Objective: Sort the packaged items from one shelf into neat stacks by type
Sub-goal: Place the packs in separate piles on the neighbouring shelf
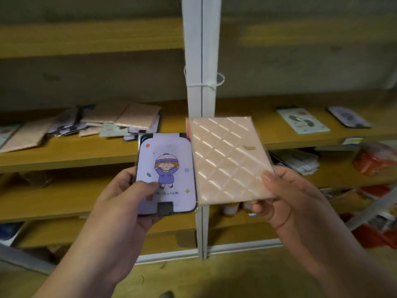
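Left hand (129, 196): grip closed on the purple cartoon packet (166, 175).
Right hand (287, 196): grip closed on the pink quilted packet (227, 158), beside it.

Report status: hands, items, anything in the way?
Left hand holds purple cartoon pack; right hand holds pink quilted pack. Mixed pile still unsorted on the left shelf. Nothing in the way.

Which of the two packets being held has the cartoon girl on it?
The lilac packet in the left hand; the right hand holds a plain pink quilted one.
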Tool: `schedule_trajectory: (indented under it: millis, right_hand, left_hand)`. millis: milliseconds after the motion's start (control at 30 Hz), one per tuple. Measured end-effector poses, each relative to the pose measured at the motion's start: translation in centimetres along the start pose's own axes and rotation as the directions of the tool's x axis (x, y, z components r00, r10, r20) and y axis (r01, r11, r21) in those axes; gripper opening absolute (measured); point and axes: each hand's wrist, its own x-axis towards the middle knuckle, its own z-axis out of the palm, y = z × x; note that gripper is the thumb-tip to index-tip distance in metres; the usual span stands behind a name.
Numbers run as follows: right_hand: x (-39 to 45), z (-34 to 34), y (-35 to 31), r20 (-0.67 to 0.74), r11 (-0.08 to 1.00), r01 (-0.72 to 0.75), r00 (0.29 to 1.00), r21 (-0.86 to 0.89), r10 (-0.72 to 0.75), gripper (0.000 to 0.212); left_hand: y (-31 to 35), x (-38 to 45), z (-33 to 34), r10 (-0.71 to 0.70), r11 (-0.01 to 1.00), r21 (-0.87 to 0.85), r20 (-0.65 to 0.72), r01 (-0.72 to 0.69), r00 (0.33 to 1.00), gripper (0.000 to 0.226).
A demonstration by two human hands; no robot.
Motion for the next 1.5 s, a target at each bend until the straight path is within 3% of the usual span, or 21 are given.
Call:
schedule_trajectory:
  millis: [167, 267, 433, 633, 733, 900, 1200, 1367, 1500]
  right_hand:
    - [0.2, -5.4, -2.4, -0.074, 0.996, 0.078, 0.994, 0.048, -0.074, 0.017]
    - [1.1, -8.0, -3.1, -0.173, 0.989, 0.128, 0.978, 0.068, -0.115, 0.016]
    - [3.3, -14.4, -6.0, -0.416, 0.981, 0.191, 0.895, 0.025, -0.163, 0.011]
    - [5.9, -21.1, -10.4, -0.552, 0.977, 0.211, 0.813, -0.017, -0.186, 0.021]
    - [6.9, -23.9, -12.0, -0.574, 0.971, 0.236, 0.793, -0.020, -0.204, 0.034]
    - [8.8, -28.3, -13.4, -0.617, 0.957, 0.291, 0.757, 0.020, -0.217, 0.038]
    - [12.5, -38.0, -15.2, -0.659, 0.948, 0.310, 0.728, 0.071, -0.189, 0.014]
    - [13.7, -43.4, -18.4, -0.619, 0.969, 0.247, 0.766, 0.032, -0.175, 0.056]
    - [14.9, -46.8, -21.1, -0.569, 0.976, 0.210, 0.809, 0.052, -0.144, 0.029]
  left_hand:
    - [-1.3, 1.7, 6.0, -0.060, 0.998, 0.025, 0.054, 0.059, 0.997, 0.022]
    - [-1.7, 3.4, 9.4, -0.086, 0.996, 0.020, 0.096, 0.084, 0.992, 0.025]
    - [-4.1, 8.3, 16.9, -0.111, 0.994, 0.032, 0.190, 0.107, 0.975, 0.020]
    - [-6.8, 15.3, 25.2, -0.216, 0.976, 0.061, 0.272, 0.208, 0.938, 0.022]
    - [-7.7, 18.1, 29.0, -0.215, 0.976, 0.093, 0.303, 0.196, 0.929, 0.023]
    - [-8.1, 21.2, 34.5, -0.192, 0.981, 0.076, 0.311, 0.177, 0.931, 0.032]
    - [-12.0, 23.2, 41.9, -0.224, 0.967, 0.187, 0.290, 0.175, 0.930, 0.038]
    - [-14.7, 23.9, 47.6, -0.227, 0.957, 0.240, 0.278, 0.161, 0.933, 0.036]
    - [-16.8, 24.3, 52.2, -0.178, 0.953, 0.283, 0.242, 0.106, 0.954, 0.053]
